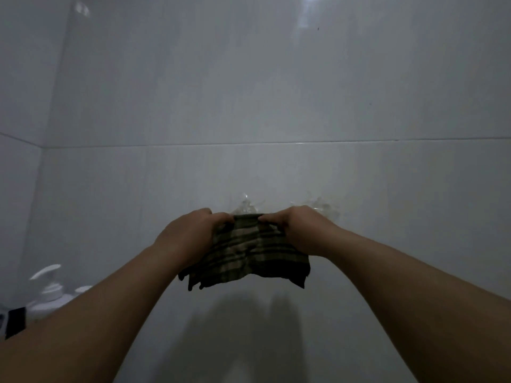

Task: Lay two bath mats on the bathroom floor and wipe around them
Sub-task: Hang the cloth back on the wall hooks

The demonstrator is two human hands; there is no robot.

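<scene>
A dark green checked cloth [249, 255] hangs folded in front of the white tiled wall [249, 92]. My left hand [190, 233] grips its upper left corner and my right hand [298, 230] grips its upper right corner, both held out at arm's length close to the wall. Two clear plastic hooks [246, 205] are stuck to the wall just behind the cloth's top edge. No bath mat and no floor are in view.
A white pump bottle [49, 291] stands at the lower left, partly behind my left forearm. A dark object [15, 322] sits at the left edge beside it. The wall corner runs up the left side.
</scene>
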